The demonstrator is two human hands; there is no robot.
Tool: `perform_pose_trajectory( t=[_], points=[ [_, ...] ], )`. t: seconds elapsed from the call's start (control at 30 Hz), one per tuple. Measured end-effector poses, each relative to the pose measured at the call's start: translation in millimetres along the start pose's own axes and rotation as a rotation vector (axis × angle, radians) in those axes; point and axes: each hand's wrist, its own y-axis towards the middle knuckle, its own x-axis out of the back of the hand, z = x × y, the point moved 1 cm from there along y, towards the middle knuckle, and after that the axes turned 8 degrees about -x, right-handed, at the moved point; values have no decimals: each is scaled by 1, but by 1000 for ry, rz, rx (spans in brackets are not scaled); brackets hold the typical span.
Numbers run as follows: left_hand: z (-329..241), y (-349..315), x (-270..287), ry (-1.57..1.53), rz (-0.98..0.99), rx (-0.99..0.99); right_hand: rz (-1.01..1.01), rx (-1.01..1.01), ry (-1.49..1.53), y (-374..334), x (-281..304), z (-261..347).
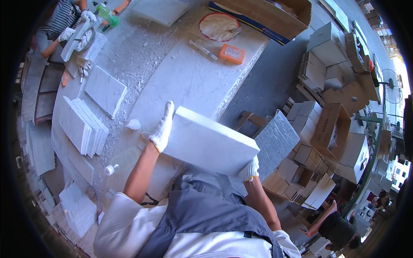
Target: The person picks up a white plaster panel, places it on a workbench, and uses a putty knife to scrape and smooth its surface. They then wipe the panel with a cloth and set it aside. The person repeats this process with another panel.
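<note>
Between my two gloved hands I hold a thick white stack of marble tiles or a slab (206, 144), tilted in front of my apron; whether it is one piece or several I cannot tell. My left hand (162, 131) grips its left end, thumb side up along the edge. At the lower right corner my right hand (249, 169) is wrapped round the other end, its fingers partly hidden under the slab. Just left of my left hand, a small white rounded bottle (133, 124) and a clear plastic bottle (122, 161) lie on the dusty table (159, 86).
Across the table are an orange box (232, 54), a white marker (203, 50) and a red-rimmed dish of pale paste (220, 26). Marble tiles (81, 124) lean at left. Another person's gloved hands (66, 34) work at upper left. Cardboard boxes (331, 129) crowd the right.
</note>
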Motion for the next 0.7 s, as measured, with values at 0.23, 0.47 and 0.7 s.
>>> perform_pose_trajectory(
  t=[0.23,0.47,0.7],
  points=[
    [-42,54,23,5,51,-156,32,32,-48,54,-54,19],
    [-37,72,29,126,5,20,39,-41,18,62,-75,32],
    [-49,72,29,416,-2,11,-150,-311,256,56,-78,34]
  ],
)
